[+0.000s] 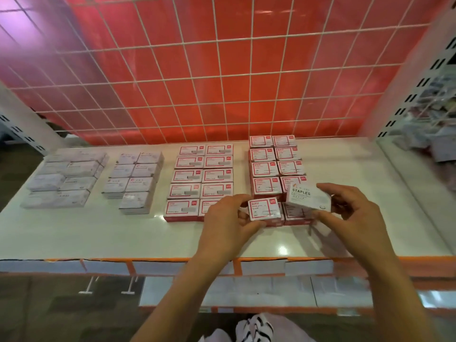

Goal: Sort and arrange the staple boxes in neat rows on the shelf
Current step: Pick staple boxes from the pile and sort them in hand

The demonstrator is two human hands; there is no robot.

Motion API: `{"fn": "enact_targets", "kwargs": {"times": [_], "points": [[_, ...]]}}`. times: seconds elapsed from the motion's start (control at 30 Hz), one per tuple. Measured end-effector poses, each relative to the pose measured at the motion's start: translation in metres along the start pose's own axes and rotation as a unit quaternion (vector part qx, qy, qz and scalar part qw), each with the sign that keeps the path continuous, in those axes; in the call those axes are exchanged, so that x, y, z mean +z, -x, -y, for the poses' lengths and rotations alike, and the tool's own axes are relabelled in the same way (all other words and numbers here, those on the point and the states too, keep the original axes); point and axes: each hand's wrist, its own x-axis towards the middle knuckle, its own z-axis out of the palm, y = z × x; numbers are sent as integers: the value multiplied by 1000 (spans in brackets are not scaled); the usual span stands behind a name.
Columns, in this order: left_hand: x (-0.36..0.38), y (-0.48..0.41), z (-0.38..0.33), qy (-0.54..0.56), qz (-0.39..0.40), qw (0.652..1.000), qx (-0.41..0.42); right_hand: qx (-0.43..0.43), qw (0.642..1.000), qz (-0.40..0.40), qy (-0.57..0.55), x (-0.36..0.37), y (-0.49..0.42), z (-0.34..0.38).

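A black-and-white striped cloth (256, 327) shows at the bottom edge between your forearms. Beyond it are a lower shelf (222, 290) and the orange-trimmed label strip (246, 264) fronting the white shelf (98, 233).

Over the shelf's near right part, your left hand (229, 218) pinches a red-framed staple box (265, 209) by its left end, thumb on the near side and fingers curled over the far side. The box lies level at the near-left corner of the right-hand red block (274, 166); you cannot tell whether it rests on the box beneath.

Just beside it, your right hand (352, 218) holds a white box marked STAPLES (308, 196), thumb at its near edge and forefinger at its far edge. It is tilted above the same block's near-right corner.

That block runs two columns wide back towards the grid. To its left, past a strip of bare shelf, stands a second red block (204, 174), two columns by five rows. Further left lie a pale grey block (138, 178) and, well apart from your hands, a far-left pale block (66, 176), their print too blurred to read.

Behind them all a white wire grid (222, 70) stands before a red back panel (246, 102), with a perforated white upright (417, 95) at the right.
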Motion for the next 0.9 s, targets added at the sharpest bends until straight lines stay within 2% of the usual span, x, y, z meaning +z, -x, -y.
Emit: {"fn": "enact_targets", "kwargs": {"times": [0.5, 0.67, 0.9], "points": [[11, -4, -9, 32, -6, 999, -27, -6, 1000, 19, 1, 4, -8, -5], [12, -4, -8, 7, 6, 1000, -29, -16, 999, 29, 19, 8, -11, -5], [15, 2, -7, -52, -16, 998, -19, -62, 997, 44, 26, 23, -10, 9]]}}
